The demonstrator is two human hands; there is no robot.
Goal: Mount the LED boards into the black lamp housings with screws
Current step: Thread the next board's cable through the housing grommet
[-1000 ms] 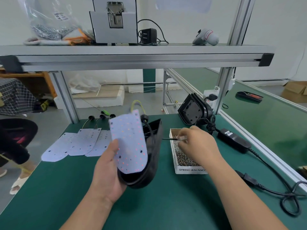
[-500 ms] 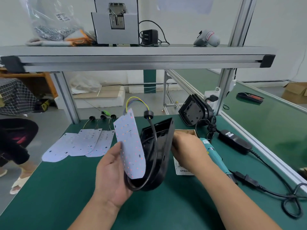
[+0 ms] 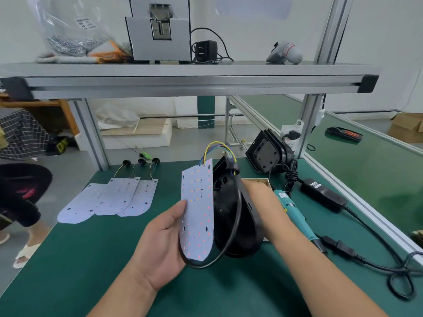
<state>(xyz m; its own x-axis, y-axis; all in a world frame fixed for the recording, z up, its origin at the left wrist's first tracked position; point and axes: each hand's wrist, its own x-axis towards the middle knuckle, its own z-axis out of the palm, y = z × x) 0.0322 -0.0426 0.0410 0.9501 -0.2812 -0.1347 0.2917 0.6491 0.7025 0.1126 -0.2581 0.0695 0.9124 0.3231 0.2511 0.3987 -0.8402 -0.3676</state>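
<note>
While left hand pinches the white round-ended LED board upright, just left of the black plastic lamp housing, and right hand sits behind, grip hidden, the looped black cable could get trapped under the board.

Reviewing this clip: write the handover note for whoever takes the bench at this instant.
Left hand: pinches the LED board upright beside the black housing, not seated in it; wires join them.
Right hand: against the housing's far side, fingers hidden.
Teal screwdriver beside the right forearm; screw box behind that hand.
Three spare boards flat on the mat; stacked housings against the post.
Done: no screw visibly in.
Left: seat the board, screw it down, then the spares.
</note>
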